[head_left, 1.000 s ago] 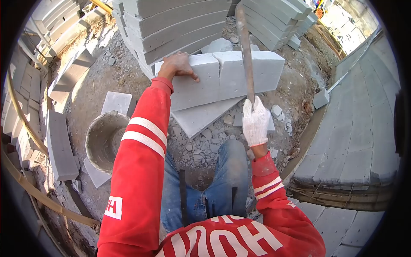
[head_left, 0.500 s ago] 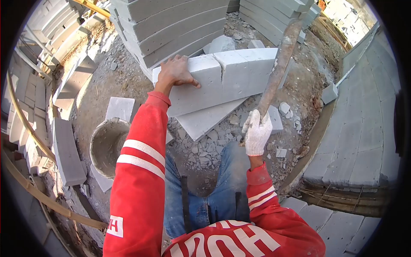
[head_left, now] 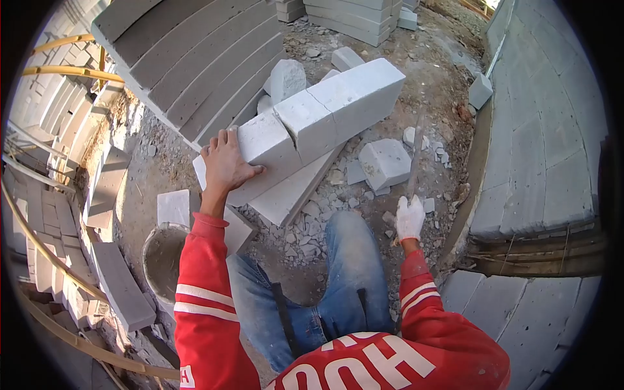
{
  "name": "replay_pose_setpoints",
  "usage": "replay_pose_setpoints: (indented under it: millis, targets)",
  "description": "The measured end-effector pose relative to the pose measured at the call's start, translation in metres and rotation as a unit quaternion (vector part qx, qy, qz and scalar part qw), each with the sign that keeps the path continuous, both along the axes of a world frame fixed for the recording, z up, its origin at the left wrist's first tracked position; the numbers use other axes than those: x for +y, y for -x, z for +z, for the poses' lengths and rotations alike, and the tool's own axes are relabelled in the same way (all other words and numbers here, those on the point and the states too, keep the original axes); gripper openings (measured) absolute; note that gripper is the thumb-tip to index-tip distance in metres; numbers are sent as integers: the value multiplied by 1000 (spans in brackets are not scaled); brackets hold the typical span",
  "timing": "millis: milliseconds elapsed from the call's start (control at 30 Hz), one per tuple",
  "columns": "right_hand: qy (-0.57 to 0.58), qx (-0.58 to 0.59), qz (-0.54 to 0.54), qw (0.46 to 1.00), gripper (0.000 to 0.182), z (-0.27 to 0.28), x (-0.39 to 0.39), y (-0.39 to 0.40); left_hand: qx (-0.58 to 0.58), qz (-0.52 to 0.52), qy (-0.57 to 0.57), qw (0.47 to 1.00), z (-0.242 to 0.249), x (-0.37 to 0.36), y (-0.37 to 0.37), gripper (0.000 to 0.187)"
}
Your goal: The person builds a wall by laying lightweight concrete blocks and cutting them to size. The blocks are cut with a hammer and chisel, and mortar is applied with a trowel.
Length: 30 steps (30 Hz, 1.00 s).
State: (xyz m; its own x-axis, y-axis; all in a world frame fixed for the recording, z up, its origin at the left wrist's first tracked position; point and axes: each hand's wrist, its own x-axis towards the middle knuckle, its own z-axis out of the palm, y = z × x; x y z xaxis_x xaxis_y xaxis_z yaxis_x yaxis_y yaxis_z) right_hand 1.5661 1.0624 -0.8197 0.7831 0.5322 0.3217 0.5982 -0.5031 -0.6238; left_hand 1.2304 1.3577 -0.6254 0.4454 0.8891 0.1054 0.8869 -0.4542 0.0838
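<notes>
My bare left hand (head_left: 227, 166) rests with spread fingers on the left end of a long pale block (head_left: 325, 107). A dark crack runs down the block from its top edge, with a thinner line to its right. The block lies tilted on another slab (head_left: 286, 198) over rubble. My right hand (head_left: 409, 218), in a white knitted glove, is closed round the lower end of a long flat blade-like tool (head_left: 416, 156). The tool points up and away, beside a chunk of block (head_left: 385, 164), apart from the long block.
A tall stack of blocks (head_left: 201, 58) stands at the upper left, another (head_left: 354, 16) at the top. A bucket (head_left: 162, 257) sits left of my legs. A block wall (head_left: 533, 143) runs along the right. Yellow poles (head_left: 71, 70) cross the left side.
The tool has come down from above the block's right end, and my right hand has moved lower. The view has shifted; my left hand still lies on the block's left end.
</notes>
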Motion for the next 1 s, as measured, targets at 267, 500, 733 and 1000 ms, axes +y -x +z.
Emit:
replay_pose_setpoints:
  millis: [267, 500, 733, 1000]
  targets:
    - [365, 89, -32, 926, 44, -36, -95, 52, -9, -3, -12, 1000, -4, -9, 0, 116]
    - [131, -231, 176, 948, 97, 158, 92, -1, -16, -3, -24, 1000, -6, -11, -2, 112]
    - [358, -454, 432, 693, 110, 245, 275, -47, -39, 3, -35, 999, -11, -12, 0, 110]
    - [351, -364, 429, 749, 112, 224, 244, -67, -84, 7, -38, 996, -16, -10, 2, 105]
